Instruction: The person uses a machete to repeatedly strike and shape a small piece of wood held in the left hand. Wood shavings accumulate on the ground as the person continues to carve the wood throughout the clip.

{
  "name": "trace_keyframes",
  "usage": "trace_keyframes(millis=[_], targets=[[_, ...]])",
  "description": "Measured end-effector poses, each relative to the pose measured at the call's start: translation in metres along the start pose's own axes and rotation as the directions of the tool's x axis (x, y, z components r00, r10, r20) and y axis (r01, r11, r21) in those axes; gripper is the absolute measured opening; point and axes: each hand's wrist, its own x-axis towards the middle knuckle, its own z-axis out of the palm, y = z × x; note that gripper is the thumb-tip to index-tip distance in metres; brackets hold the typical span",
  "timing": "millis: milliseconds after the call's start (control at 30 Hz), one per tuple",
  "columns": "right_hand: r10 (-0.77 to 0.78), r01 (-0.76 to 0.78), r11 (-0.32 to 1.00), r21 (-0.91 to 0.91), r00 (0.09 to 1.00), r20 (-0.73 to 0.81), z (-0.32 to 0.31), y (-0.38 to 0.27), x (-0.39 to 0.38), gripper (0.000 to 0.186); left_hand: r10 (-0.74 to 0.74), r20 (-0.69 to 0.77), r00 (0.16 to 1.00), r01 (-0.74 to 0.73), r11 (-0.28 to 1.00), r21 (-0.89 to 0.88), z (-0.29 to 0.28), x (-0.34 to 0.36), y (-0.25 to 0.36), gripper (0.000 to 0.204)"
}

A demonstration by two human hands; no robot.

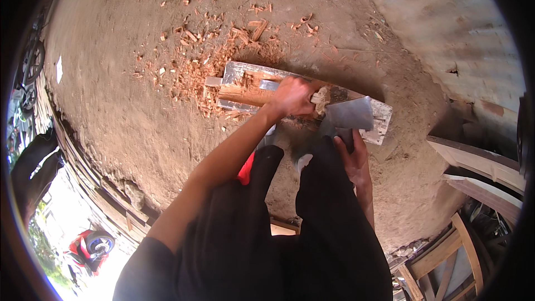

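My left hand (294,97) is closed round a chisel (268,85). Its short metal blade sticks out to the left over the wood, and its pale, frayed handle end (320,100) shows on the right. My right hand (354,161) grips the dark handle of a hatchet. The broad grey hatchet head (350,114) is just right of the chisel's handle end; I cannot tell if they touch. Under my left hand, an orange-brown piece of wood (245,96) lies along a low, worn plank bench (380,116). My knees are close to the bench's near side.
Wood chips (209,50) litter the dirt floor beyond and left of the bench. A corrugated metal sheet (451,33) stands at the far right. Wooden frames (446,256) are piled at the lower right. Slats (89,173) edge the left side, with a red motorcycle (89,248) outside.
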Motion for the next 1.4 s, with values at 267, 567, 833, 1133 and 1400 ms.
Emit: trace_keyframes(millis=[267,567,833,1133,1400], targets=[[0.05,-0.055,0.982,0.178,0.998,0.031,0.003,-0.007,0.009,0.032,0.017,-0.149,0.989,-0.032,0.995,-0.098,-0.009,-0.002,0.001,0.06],[0.17,-0.184,0.862,0.472,0.983,0.072,-0.003,-0.02,0.012,0.027,0.049,-0.317,0.947,-0.081,0.993,-0.09,-0.009,-0.002,-0.005,0.044],[0.164,-0.188,0.878,0.44,0.982,0.094,-0.011,-0.035,0.01,0.031,0.043,-0.194,0.98,-0.076,0.984,-0.161,-0.017,-0.014,-0.011,0.028],[0.135,-0.144,0.932,0.333,0.99,0.048,-0.005,-0.027,0.021,0.035,0.032,-0.273,0.962,-0.075,0.986,-0.15,-0.011,-0.009,-0.008,0.038],[-0.016,0.019,1.0,-0.019,0.988,0.151,-0.008,-0.017,0.027,0.032,0.017,-0.251,0.968,-0.048,0.991,-0.121,-0.013,-0.004,-0.004,0.035]])
